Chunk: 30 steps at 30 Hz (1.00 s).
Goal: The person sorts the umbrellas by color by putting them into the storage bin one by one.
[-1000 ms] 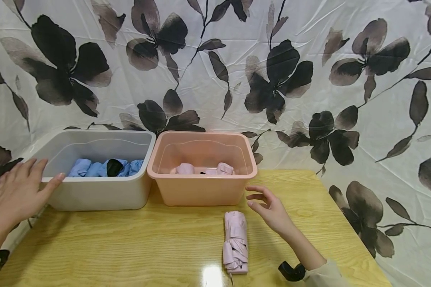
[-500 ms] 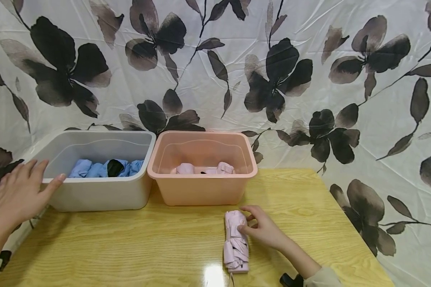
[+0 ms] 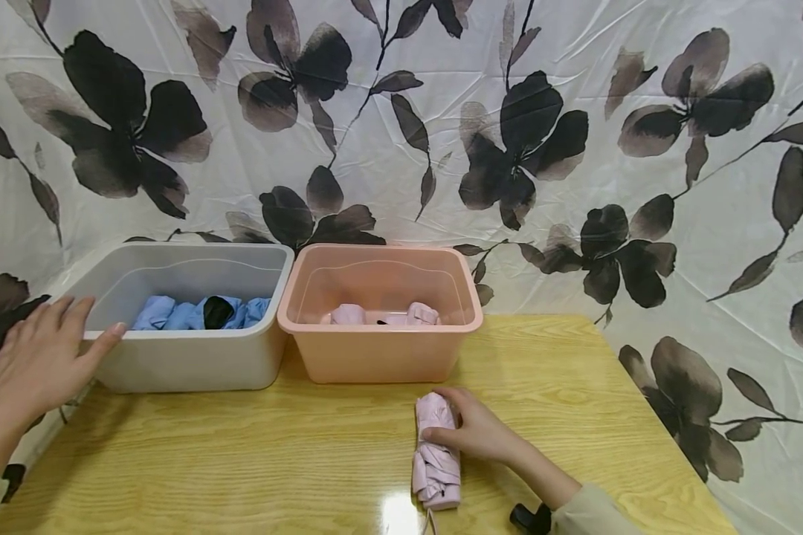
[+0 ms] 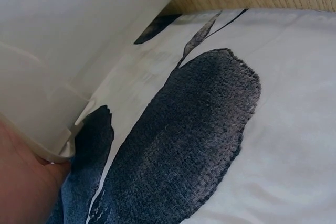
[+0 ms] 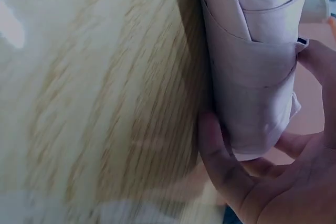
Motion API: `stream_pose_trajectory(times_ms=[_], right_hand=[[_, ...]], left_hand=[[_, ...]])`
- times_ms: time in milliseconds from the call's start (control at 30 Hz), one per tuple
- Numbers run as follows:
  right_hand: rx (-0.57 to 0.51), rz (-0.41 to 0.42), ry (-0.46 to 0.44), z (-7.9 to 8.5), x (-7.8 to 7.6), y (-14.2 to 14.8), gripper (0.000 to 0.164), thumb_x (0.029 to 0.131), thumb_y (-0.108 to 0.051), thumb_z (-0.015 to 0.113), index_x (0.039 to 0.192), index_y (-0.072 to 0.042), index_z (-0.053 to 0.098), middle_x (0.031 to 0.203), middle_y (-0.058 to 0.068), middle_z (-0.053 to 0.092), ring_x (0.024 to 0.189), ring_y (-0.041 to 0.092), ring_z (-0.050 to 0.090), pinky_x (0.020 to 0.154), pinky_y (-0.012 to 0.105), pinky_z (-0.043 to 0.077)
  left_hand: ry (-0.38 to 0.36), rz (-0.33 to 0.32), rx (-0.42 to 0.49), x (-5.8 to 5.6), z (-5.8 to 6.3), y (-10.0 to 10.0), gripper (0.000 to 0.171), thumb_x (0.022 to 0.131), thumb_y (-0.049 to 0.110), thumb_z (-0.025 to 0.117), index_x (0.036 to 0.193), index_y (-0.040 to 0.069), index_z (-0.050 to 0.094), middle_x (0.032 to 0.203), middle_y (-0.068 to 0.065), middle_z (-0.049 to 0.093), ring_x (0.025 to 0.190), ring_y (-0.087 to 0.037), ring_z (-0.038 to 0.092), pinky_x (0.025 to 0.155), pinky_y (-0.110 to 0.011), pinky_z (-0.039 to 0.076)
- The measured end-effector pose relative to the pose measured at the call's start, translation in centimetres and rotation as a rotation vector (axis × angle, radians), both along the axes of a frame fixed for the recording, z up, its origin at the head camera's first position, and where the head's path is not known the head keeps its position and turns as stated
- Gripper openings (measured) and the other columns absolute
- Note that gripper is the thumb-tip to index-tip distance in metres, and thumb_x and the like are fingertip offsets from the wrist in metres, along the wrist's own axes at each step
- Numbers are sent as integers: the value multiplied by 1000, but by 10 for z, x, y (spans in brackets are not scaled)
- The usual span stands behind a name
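A pink folded umbrella lies lengthwise on the wooden table, its thin strap toward the front edge. My right hand grips its far end, thumb on one side and fingers round the other; the right wrist view shows the wrapped umbrella between fingers and thumb. At the far left, my left hand rests on the rim of a light grey bin, fingers extended. The left wrist view catches part of this hand against the bin's wall.
Blue folded bundles, one with a black patch, lie inside the grey bin. Next to it, a peach bin holds several pink rolled pieces. Behind the table hangs a white floral cloth.
My right hand has come down from beside the peach bin to the pink umbrella and closed round its far end. The left hand stays on the grey bin.
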State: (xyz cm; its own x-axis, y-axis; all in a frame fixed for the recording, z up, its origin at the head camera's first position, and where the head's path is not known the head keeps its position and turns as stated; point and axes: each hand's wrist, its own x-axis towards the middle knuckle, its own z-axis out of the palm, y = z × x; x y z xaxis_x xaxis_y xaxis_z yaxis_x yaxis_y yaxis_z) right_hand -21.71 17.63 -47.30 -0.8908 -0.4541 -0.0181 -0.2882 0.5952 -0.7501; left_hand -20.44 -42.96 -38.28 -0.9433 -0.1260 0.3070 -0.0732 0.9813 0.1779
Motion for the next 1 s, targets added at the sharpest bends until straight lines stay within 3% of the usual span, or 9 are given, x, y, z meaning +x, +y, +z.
stream_pose_trajectory(times_ms=[167,267,400,567,800,1000], right_hand=[[-16,-32,13,0,-1,-6,80,81,-38,87,144,0,55,139,20,57,126,35,56,105,56,46],[-41,-53,10,-1,-3,-8,77,78,-32,89,141,0,57,134,18,60,115,29,59,97,47,50],[-112,-68,-28,-2,-3,-7,75,76,-22,90,139,1,57,124,14,62,97,21,61,80,34,53],[-191,-85,-82,-2,1,-6,77,75,-15,89,142,-1,54,109,11,63,89,20,61,70,31,54],[-294,-127,-46,2,5,-6,80,73,-6,89,144,-9,55,132,17,56,99,26,60,69,32,58],[-439,-84,-52,11,9,-5,80,74,4,85,146,-9,51,141,22,48,105,30,60,75,34,62]], left_hand=[[9,-7,-4,-1,1,2,92,107,63,32,157,-12,16,153,-46,16,142,-66,13,115,-78,6],[20,-18,-4,-2,2,3,90,108,62,32,157,-12,17,153,-46,17,142,-67,13,115,-78,6],[21,-23,-1,-3,2,2,89,108,61,32,158,-11,17,153,-46,16,142,-67,12,114,-79,6],[13,-18,-1,-2,1,2,89,108,61,33,158,-11,16,153,-46,16,142,-67,13,114,-79,7],[7,-6,-11,2,3,3,90,108,62,31,156,-13,17,150,-48,17,140,-67,14,112,-80,9],[12,-14,-2,2,3,4,90,108,61,31,156,-13,17,151,-48,17,140,-67,14,113,-80,8]])
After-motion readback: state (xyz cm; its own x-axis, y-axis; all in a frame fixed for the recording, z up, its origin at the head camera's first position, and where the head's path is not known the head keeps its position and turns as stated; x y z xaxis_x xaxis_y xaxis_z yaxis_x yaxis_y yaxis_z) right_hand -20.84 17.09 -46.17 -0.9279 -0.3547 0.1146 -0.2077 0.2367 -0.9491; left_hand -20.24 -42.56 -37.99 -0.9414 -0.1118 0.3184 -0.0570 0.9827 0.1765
